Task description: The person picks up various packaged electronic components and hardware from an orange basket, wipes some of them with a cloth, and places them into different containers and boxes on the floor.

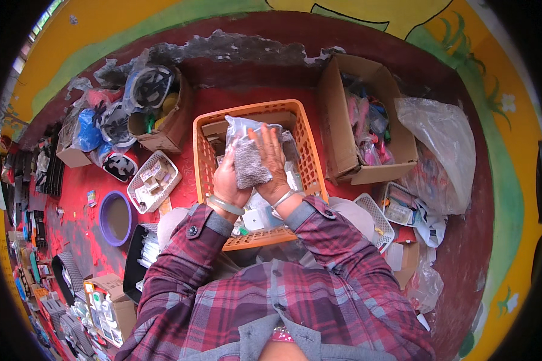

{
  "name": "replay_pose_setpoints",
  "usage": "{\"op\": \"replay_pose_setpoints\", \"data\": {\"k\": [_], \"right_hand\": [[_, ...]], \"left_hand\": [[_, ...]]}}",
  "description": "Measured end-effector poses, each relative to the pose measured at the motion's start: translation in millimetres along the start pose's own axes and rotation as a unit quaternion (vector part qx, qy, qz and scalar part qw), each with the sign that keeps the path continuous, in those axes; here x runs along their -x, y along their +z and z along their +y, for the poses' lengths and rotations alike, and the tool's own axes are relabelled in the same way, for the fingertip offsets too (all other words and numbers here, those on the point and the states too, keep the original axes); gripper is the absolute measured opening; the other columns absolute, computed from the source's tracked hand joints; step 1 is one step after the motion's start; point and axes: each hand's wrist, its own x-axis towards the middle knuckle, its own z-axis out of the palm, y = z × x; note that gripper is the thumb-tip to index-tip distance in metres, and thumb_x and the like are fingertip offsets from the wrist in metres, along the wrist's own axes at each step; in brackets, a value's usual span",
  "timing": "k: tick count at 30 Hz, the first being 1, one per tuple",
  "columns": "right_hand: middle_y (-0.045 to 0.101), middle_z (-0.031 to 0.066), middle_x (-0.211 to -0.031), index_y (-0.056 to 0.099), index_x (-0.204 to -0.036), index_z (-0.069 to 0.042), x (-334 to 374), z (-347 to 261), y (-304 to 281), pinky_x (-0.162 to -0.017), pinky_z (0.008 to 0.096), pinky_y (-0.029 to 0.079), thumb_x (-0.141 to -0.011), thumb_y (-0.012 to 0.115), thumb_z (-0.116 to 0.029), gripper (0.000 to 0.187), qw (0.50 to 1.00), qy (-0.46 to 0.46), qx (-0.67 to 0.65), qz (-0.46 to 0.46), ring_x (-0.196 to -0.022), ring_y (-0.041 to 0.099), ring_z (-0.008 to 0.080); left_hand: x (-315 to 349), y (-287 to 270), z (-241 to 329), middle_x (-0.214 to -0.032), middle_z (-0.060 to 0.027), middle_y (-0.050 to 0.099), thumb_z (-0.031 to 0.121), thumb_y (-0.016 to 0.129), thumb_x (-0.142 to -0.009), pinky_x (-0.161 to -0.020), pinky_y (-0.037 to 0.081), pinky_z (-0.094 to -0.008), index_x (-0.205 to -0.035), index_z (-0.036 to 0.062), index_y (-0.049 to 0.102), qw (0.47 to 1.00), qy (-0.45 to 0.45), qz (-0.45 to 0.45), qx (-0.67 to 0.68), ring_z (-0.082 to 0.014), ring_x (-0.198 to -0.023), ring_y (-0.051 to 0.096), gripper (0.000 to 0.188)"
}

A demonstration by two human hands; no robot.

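A grey, fuzzy folded cloth [250, 163] is held up between my hands over an orange plastic basket [310, 147]. My left hand [227, 183] grips the cloth along its left and lower edge. Stretched out flat, the fingers of my right hand [272, 165] lie against its right side. A clear plastic bag [241, 125] sticks out just beyond the cloth, partly behind my fingers; whether either hand grips it I cannot tell. Inside the basket, white packages [259, 218] show below my wrists, while my hands hide much of the rest.
On the left stand a box of bagged goods [171, 129], a white basket [176, 175] of small boxes, a purple basin [103, 219] and a black crate [133, 265]. An open carton [337, 129] and a large clear plastic bag [442, 144] are at the right.
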Motion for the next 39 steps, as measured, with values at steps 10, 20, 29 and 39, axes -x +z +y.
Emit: {"op": "replay_pose_setpoints", "data": {"k": [10, 20, 29, 39], "right_hand": [[0.057, 0.0003, -0.114, 0.053, -0.117, -0.013, -22.4, 44.7, -10.9, -0.09, 0.0342, 0.045, -0.087, 0.057, -0.042, 0.042, 0.633, 0.267, -0.724, 0.063, -0.102, 0.055, 0.0147], [0.061, 0.0075, -0.105, 0.057, -0.109, -0.004, -28.5, 45.1, -41.7, -0.088, 0.0348, 0.048, -0.079, 0.064, -0.001, 0.031, 0.614, 0.297, -0.718, 0.139, -0.097, 0.059, 0.0213], [0.056, 0.0102, -0.116, 0.051, -0.121, -0.006, -9.2, 8.3, -24.8, -0.092, 0.0325, 0.042, -0.081, 0.061, -0.009, 0.042, 0.756, 0.073, -0.65, 0.017, -0.108, 0.054, 0.022], [0.047, 0.0135, -0.131, 0.042, -0.131, -0.007, -10.6, -27.8, -55.5, -0.107, 0.044, 0.023, -0.08, 0.054, -0.023, 0.055, 0.953, -0.269, -0.033, -0.135, -0.124, 0.042, 0.0286]], "left_hand": [[0.7, 11.1, 23.4, -0.131, -0.0127, 0.045, 0.025, 0.033, -0.097, -0.104, 0.03, -0.0459, -0.131, 0.0042, 0.037, 0.993, -0.057, -0.087, 0.059, -0.0281, -0.121, 0.043, 0.041], [-16.3, -10.6, 10.8, -0.119, -0.007, 0.052, 0.03, 0.05, -0.093, -0.09, 0.039, -0.0317, -0.127, 0.0033, 0.041, 0.98, 0.091, 0.029, -0.177, -0.0167, -0.105, 0.051, 0.044], [9.1, 25.3, 2.3, -0.117, -0.0082, 0.051, 0.058, 0.045, -0.086, -0.1, 0.032, -0.037, -0.128, 0.0055, 0.041, 0.996, -0.063, -0.064, -0.005, -0.0241, -0.112, 0.046, 0.067], [2.4, 12.1, 29.3, -0.105, -0.0118, 0.061, 0.047, 0.048, -0.088, -0.09, 0.046, -0.0379, -0.113, 0.005, 0.055, 0.998, -0.02, -0.024, 0.057, -0.025, -0.098, 0.059, 0.049]]}}
